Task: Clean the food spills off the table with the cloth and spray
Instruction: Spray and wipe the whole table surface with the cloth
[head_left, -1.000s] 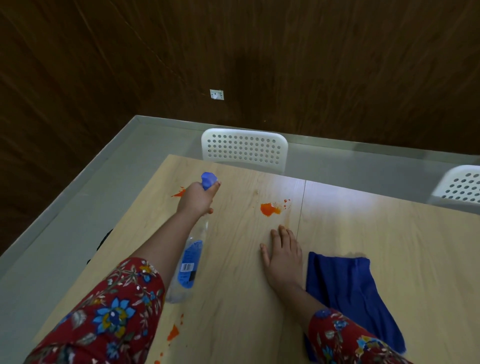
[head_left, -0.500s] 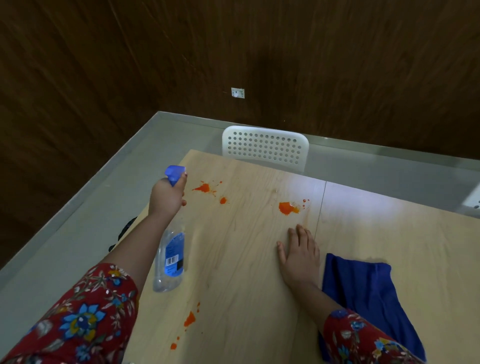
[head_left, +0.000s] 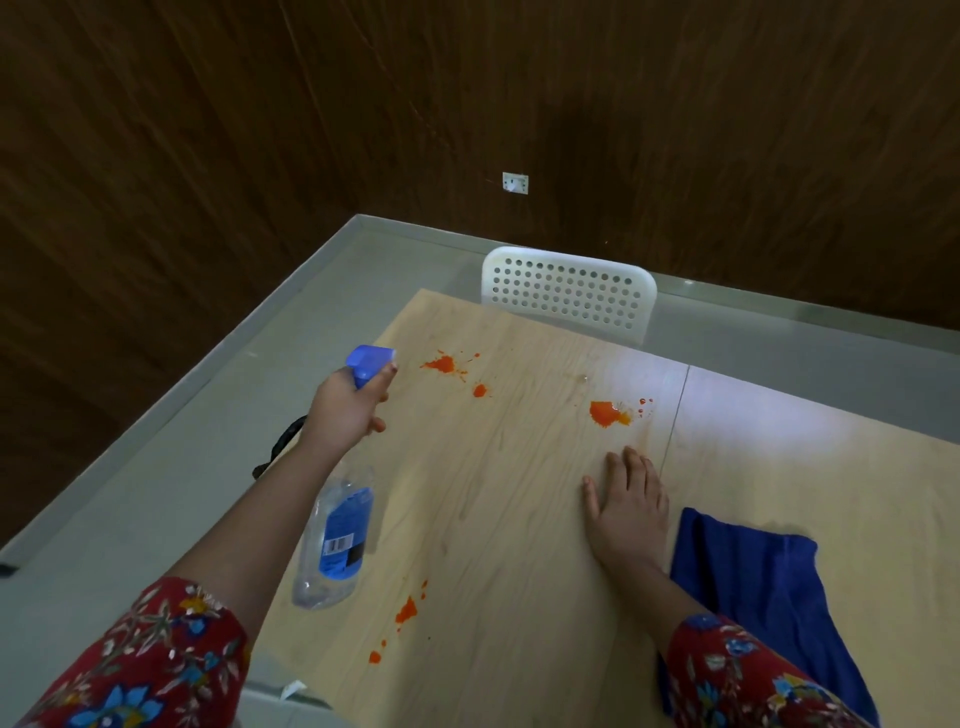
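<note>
Grips the clear plastic spray bottle (head_left: 340, 540) round its blue trigger head with the left hand (head_left: 345, 405), arm stretched forward, bottle slanting down over the bench's left edge, nozzle near the far orange splatter (head_left: 444, 365). Lays the right hand (head_left: 626, 506) flat, fingers straight, on the smooth pale wood-grain bench (head_left: 519, 545), just beside the rumpled blue cloth (head_left: 758, 587), short of a wet orange blob (head_left: 605, 413). Keeps both hands posed as half a second ago, bottle further left than a second back
</note>
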